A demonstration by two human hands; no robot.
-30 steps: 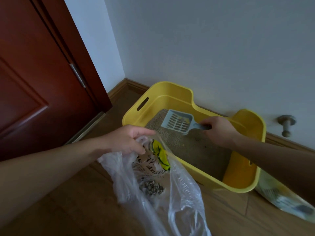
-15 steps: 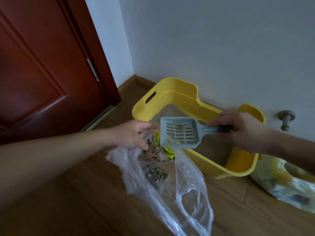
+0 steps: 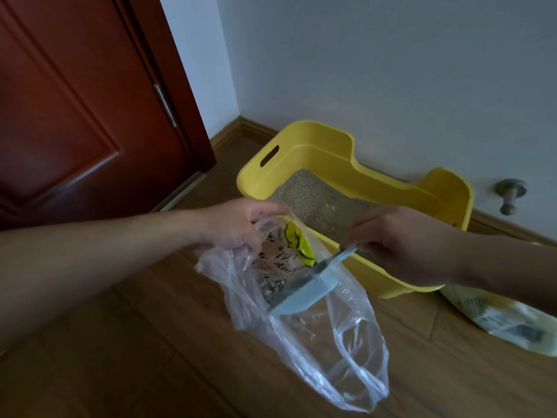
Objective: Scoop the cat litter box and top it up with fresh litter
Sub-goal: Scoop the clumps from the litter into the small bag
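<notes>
tipping into the bag (image 3: 331, 342), the scoop (image 3: 304, 292) slants blade-down, leftward from the right hand (image 3: 404, 245) gripping it; left hand (image 3: 238, 224) pinches the rim.

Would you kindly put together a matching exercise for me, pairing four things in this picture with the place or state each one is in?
Things
1. scoop
2. litter box
3. clear plastic bag
4. door stop

Places or states
A. mounted low on the wall
B. held at its mouth by the left hand
C. tipped into the bag, its handle gripped by the right hand
D. yellow, standing on the wooden floor

Pairs: 1-C, 2-D, 3-B, 4-A
</notes>
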